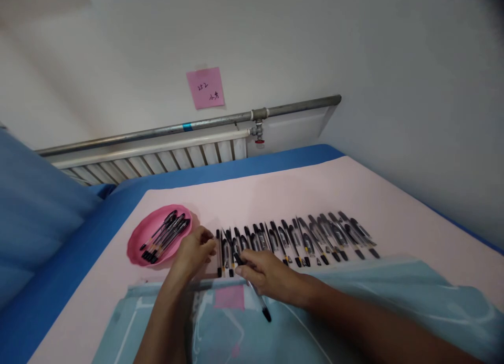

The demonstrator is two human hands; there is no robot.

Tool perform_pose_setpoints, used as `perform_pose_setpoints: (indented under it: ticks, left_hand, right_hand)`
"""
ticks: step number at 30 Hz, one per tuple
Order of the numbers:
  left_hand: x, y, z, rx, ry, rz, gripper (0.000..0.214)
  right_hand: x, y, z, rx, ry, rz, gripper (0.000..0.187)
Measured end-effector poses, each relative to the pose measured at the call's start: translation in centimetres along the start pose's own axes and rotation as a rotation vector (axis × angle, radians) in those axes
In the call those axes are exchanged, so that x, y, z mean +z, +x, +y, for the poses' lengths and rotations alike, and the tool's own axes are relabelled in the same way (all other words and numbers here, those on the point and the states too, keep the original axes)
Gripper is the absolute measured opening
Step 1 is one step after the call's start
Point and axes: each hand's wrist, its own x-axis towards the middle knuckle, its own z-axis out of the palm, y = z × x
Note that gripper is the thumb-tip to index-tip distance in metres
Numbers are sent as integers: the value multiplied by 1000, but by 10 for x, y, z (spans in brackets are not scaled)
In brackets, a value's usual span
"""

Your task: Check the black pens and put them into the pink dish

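Observation:
A pen (258, 295) with a clear barrel and black ends is pinched in my right hand (268, 274), slanting down toward me over the blue cloth. My left hand (197, 251) is beside the left end of a long row of pen parts (271, 238), its fingers curled together; whatever may be between them is too small to make out. Clear barrels, black caps, thin refills and small tips make up the row. Left of that hand, several pens (167, 238) lie bundled in a pink dish (136, 238).
A pale pink sheet (255, 196) covers the blue-edged table. Light blue printed cloth (378, 295) lies along the near side. Behind are a radiator (169, 156), a metal pipe (157, 134) with a valve, and a pink note (205, 88) on the wall. Blue fabric (35, 211) hangs left.

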Motion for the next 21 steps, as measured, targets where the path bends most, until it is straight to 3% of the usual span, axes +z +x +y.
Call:
perform_pose_setpoints:
  ticks: [4, 9, 14, 21]
  left_hand:
    - [6, -4, 8, 102, -305, -125, 17]
    - [9, -7, 15, 99, -435, -224, 24]
    - [3, -8, 16, 89, -492, -168, 28]
    - [3, -8, 16, 86, -529, -193, 32]
  right_hand:
    - [0, 0, 0, -20, -16, 6, 22]
    - [-1, 0, -3, -39, -4, -4, 22]
    - [-3, -1, -4, -47, -32, -15, 22]
    - [-4, -1, -6, -43, -46, -20, 23]
